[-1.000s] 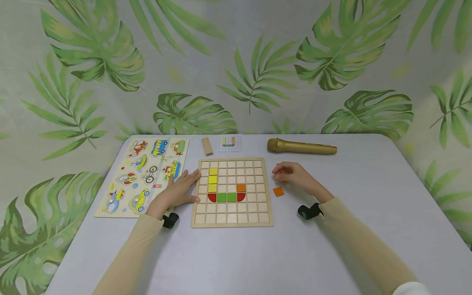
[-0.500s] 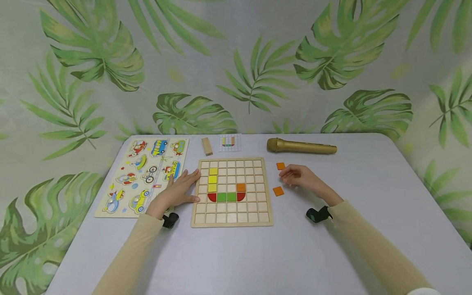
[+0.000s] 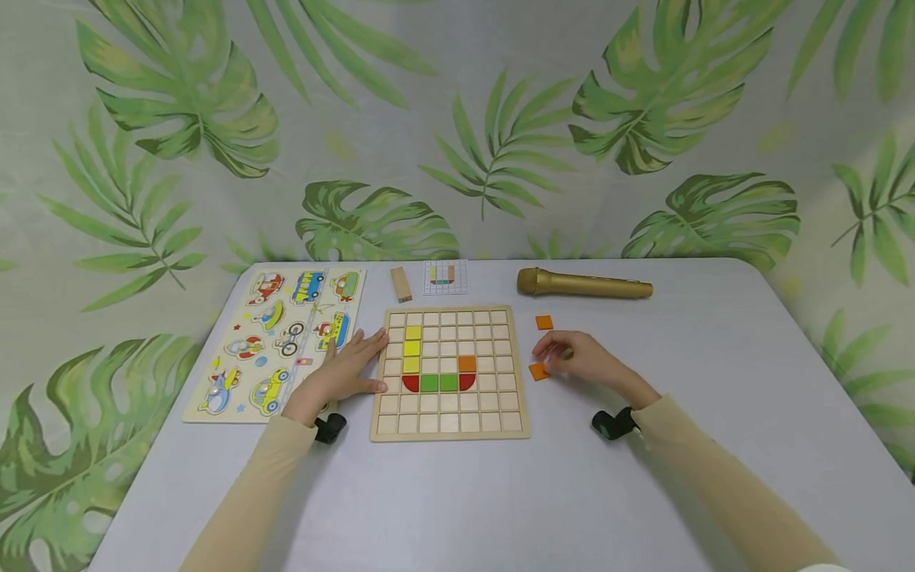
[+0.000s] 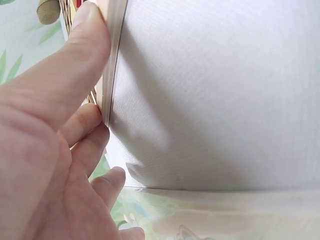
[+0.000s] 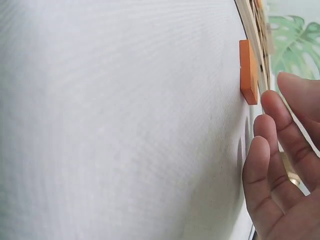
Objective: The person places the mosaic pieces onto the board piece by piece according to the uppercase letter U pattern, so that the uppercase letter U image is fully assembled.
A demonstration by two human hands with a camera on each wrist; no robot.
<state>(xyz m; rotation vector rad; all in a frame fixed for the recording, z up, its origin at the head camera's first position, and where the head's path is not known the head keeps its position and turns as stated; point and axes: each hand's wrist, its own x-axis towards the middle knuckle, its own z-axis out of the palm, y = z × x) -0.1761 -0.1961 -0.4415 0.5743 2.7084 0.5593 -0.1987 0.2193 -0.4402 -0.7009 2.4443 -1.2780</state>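
A wooden grid board (image 3: 450,436) lies mid-table with three yellow tiles (image 3: 412,348), two green tiles (image 3: 439,383), two rounded red tiles (image 3: 467,383) and one orange tile (image 3: 467,364) set in a U shape. My left hand (image 3: 339,377) rests at its left edge, fingers spread; the left wrist view has the thumb on the frame (image 4: 114,55). Right of the board, my right hand (image 3: 581,360) hovers beside a loose orange tile (image 3: 537,372), fingers loosely bent and holding nothing. In the right wrist view that tile (image 5: 247,72) lies just beyond the fingertips. Another orange tile (image 3: 544,322) lies farther back.
Left of the board is a vehicle peg puzzle (image 3: 250,318), partly under my left hand. Behind the board stand a small wooden block (image 3: 401,284) and a pattern card (image 3: 446,277). A gold microphone (image 3: 586,284) lies at the back right. A leaf-print cloth hangs behind the table.
My right hand let go of the far orange tile, drew back right, then came forward to the nearer orange tile. My left hand stayed at the board's edge.
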